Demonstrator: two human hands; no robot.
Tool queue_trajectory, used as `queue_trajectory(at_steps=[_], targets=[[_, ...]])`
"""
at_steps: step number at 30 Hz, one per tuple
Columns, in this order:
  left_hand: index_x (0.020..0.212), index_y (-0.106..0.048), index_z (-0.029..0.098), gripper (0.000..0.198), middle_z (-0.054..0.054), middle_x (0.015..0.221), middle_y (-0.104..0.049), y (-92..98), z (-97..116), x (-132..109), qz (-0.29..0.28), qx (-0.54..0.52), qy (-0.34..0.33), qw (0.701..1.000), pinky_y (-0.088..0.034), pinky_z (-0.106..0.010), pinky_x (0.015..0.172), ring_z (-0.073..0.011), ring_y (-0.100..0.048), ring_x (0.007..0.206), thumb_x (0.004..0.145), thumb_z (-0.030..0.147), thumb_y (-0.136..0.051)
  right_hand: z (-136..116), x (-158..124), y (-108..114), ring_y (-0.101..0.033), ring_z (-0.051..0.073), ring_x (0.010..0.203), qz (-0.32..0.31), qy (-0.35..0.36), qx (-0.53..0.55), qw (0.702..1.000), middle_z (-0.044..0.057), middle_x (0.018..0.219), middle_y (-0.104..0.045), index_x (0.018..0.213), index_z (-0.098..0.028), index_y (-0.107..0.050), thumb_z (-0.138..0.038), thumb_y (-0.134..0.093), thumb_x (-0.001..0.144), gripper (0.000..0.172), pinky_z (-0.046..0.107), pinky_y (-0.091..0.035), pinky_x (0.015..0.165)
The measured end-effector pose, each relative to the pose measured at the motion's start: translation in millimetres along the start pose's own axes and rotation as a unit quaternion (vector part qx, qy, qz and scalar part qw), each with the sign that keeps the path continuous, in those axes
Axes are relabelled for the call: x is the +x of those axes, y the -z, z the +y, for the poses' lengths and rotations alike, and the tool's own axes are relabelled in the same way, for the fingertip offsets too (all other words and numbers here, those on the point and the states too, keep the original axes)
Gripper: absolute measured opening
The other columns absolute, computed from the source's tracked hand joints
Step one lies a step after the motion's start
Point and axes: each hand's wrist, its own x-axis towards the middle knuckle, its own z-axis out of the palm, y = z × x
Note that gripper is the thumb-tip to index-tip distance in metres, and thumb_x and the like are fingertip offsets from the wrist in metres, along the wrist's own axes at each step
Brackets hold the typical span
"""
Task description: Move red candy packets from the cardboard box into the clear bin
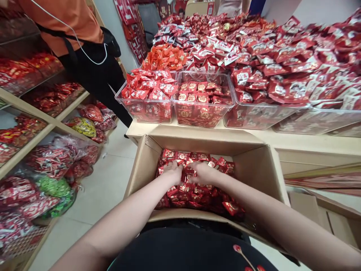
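Both hands reach down into an open cardboard box (254, 165) that holds many small red packets with gold print (186, 195). My left hand (172, 173) lies on the packets left of the box's middle, fingers curved round some of them. Facing it from the right, my right hand (204, 173) is bent over packets too. A few packets (188, 175) stand in the narrow gap between the two hands, pressed from both sides. The fingertips are partly hidden among the packets.
Beyond the box, a counter carries clear plastic bins, one with matching gold-printed packets (197, 98), another with brighter red packets (150, 88). Shelves with bagged sweets (53, 156) line the left. A person in an orange top (70, 22) stands there. Another carton (332, 214) is at right.
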Motion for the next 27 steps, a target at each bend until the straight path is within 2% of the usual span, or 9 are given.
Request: queue_trajectory(at_steps=[2, 4, 6, 8, 12, 17, 19, 23, 27], targets=[[0.092, -0.058, 0.019, 0.069, -0.016, 0.123, -0.042, 0.2, -0.5, -1.4, -0.007, -0.009, -0.009, 1.0, -0.015, -0.052, 0.093, -0.0418, -0.026, 0.117, 0.026, 0.014, -0.078, 7.2, 5.4, -31.2, -0.037, 0.028, 0.113, -0.04, -0.024, 0.004, 0.999, 0.017, 0.123, -0.04, 0.123, -0.012, -0.036, -0.038, -0.069, 0.051, 0.083, 0.035, -0.031, 0.088], [0.089, -0.059, 0.019, 0.067, -0.014, 0.118, -0.047, 0.4, 1.0, -3.9, -0.021, -0.022, -0.019, 0.999, -0.015, -0.051, 0.094, -0.0412, -0.03, 0.115, 0.025, 0.013, -0.079, 11.6, 5.6, -54.6, -0.031, 0.031, 0.116, -0.044, -0.046, 0.007, 0.998, 0.019, 0.127, -0.032, 0.128, -0.013, -0.027, -0.038, -0.072, 0.045, 0.098, 0.039, -0.029, 0.09], [0.081, -0.061, 0.017, 0.052, -0.012, 0.106, -0.056, -0.3, 4.1, -7.4, -0.04, -0.038, -0.025, 0.998, -0.019, -0.05, 0.093, -0.0394, -0.039, 0.109, 0.032, 0.019, -0.08, 12.3, 2.7, -67.5, -0.04, 0.032, 0.108, -0.046, -0.057, 0.014, 0.997, 0.019, 0.122, -0.037, 0.124, -0.013, -0.032, -0.039, -0.071, 0.044, 0.093, 0.039, -0.034, 0.085], [0.078, -0.061, 0.014, 0.032, -0.008, 0.096, -0.059, -1.6, 7.3, -11.1, -0.056, -0.057, -0.024, 0.997, -0.027, -0.048, 0.091, -0.0329, -0.047, 0.101, 0.053, 0.03, -0.072, 9.8, -0.3, -70.9, -0.051, 0.029, 0.094, -0.051, -0.062, 0.021, 0.997, 0.018, 0.112, -0.045, 0.114, -0.013, -0.043, -0.035, -0.07, 0.046, 0.076, 0.036, -0.04, 0.074], [0.093, -0.056, 0.013, 0.024, -0.004, 0.098, -0.057, 1.8, 9.5, -13.9, -0.06, -0.116, -0.016, 0.991, -0.043, -0.038, 0.078, -0.0188, -0.054, 0.089, 0.081, 0.031, -0.046, 4.1, -0.9, -54.8, -0.056, 0.024, 0.08, -0.032, -0.051, 0.031, 0.998, 0.012, 0.094, -0.055, 0.099, -0.014, -0.049, -0.017, -0.062, 0.05, 0.051, 0.029, -0.041, 0.064], [0.068, -0.06, 0.018, 0.016, -0.003, 0.074, -0.062, 26.3, 11.7, -11.7, -0.016, -0.261, -0.031, 0.965, -0.041, -0.034, 0.078, -0.021, -0.056, 0.085, 0.073, 0.032, -0.054, 6.6, -7.3, 3.0, -0.055, 0.018, 0.072, 0.028, -0.038, 0.078, 0.996, 0.005, 0.083, -0.057, 0.101, -0.017, -0.045, -0.017, -0.056, 0.056, 0.047, 0.025, -0.041, 0.059], [0.074, -0.06, 0.019, 0.021, -0.003, 0.072, -0.063, 36.4, 16.3, -16.7, -0.012, -0.338, -0.045, 0.94, -0.042, -0.034, 0.073, -0.0226, -0.059, 0.081, 0.076, 0.037, -0.049, 6.7, -15.7, 26.3, -0.054, 0.015, 0.071, 0.063, -0.014, 0.199, 0.978, 0.002, 0.083, -0.056, 0.103, -0.019, -0.041, -0.019, -0.054, 0.059, 0.046, 0.024, -0.042, 0.06], [0.097, -0.055, 0.018, 0.042, -0.007, 0.081, -0.065, 45.7, 30.3, -36.6, -0.088, -0.468, -0.084, 0.876, -0.047, -0.035, 0.061, -0.0202, -0.061, 0.07, 0.08, 0.049, -0.033, -0.2, -31.0, 48.5, -0.054, 0.012, 0.073, 0.095, 0.032, 0.498, 0.862, 0.001, 0.085, -0.055, 0.101, -0.02, -0.039, -0.017, -0.055, 0.061, 0.043, 0.024, -0.044, 0.066], [0.099, -0.055, 0.018, 0.044, -0.007, 0.083, -0.064, 42.1, 40.9, -48.8, -0.202, -0.642, -0.112, 0.731, -0.048, -0.037, 0.062, -0.0184, -0.06, 0.068, 0.074, 0.052, -0.044, -7.7, -32.9, 47.5, -0.052, 0.01, 0.072, 0.134, 0.032, 0.55, 0.823, 0.0, 0.086, -0.052, 0.098, -0.019, -0.042, -0.013, -0.058, 0.057, 0.045, 0.023, -0.043, 0.067]])
